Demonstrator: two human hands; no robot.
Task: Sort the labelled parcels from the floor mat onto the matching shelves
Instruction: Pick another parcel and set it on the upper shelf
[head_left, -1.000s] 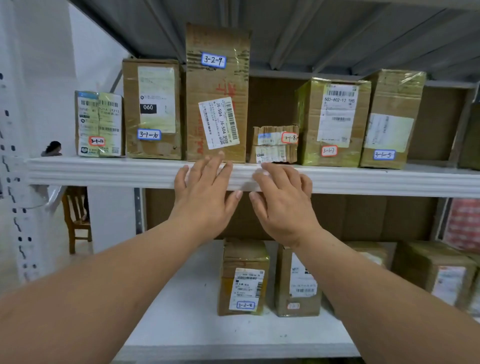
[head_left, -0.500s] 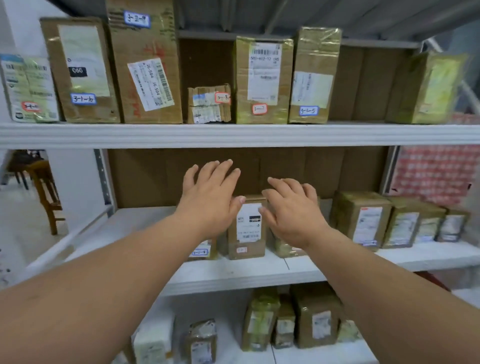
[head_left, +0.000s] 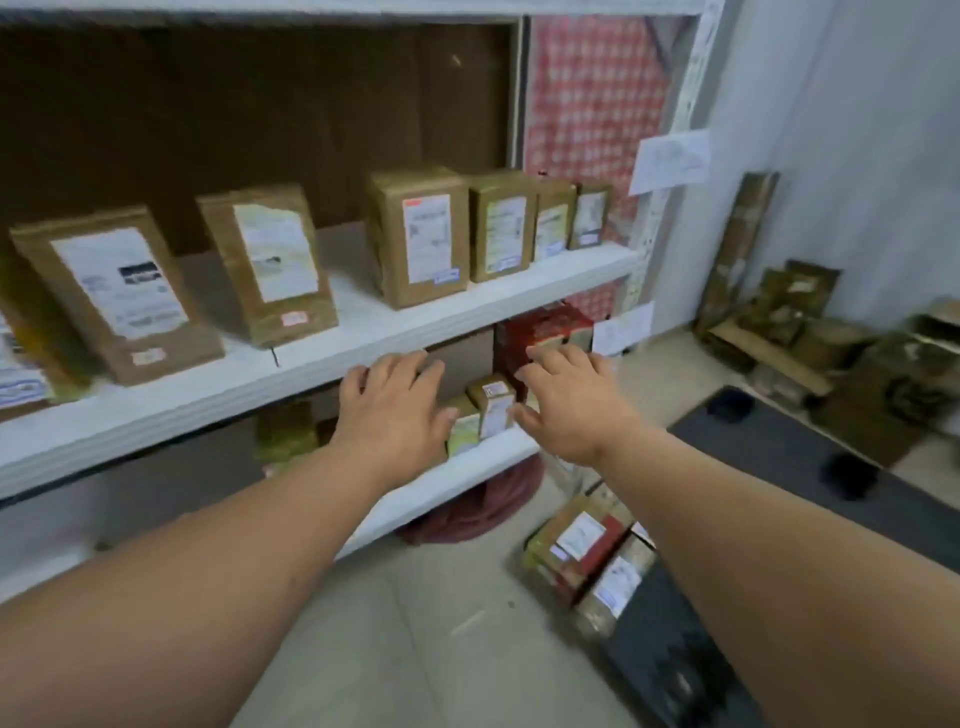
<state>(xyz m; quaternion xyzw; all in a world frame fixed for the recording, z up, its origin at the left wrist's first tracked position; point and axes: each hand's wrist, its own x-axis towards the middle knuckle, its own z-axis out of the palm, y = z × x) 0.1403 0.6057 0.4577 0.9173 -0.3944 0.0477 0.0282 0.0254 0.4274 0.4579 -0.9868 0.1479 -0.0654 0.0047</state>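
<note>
Head view: the left hand (head_left: 395, 410) sits just below centre frame, palm down, fingers straight and slightly spread, holding nothing. The right hand (head_left: 566, 402) hangs beside it to the right, fingers likewise loose and apart, empty. Both bare forearms run in from the lower corners. Whether either hand touches the shelving cannot be told from this blurred picture.

Between the two hands, on the white lower shelf board (head_left: 467, 470), stands a small brown cardboard parcel with a white label (head_left: 492, 402), upright, with a greenish taped parcel (head_left: 464, 428) just beside it on the left. A red printed carton (head_left: 543, 327) stands behind them.

Above, the white middle shelf board (head_left: 311, 364) carries a row of upright brown taped parcels with white shipping labels: two leaning ones at the left of the frame (head_left: 117, 291) (head_left: 267, 262), and four close together toward upper centre (head_left: 418, 236).

Lower right of the frame, a dark grey floor mat (head_left: 779, 447) lies on the pale tiled floor (head_left: 415, 623), and a cluster of labelled brown and red parcels (head_left: 587, 551) lies at its near edge. Flattened cardboard and loose boxes (head_left: 810, 332) pile against the wall at the far right. A red-and-white checked cloth (head_left: 592, 104) hangs behind the shelving at upper centre-right.
</note>
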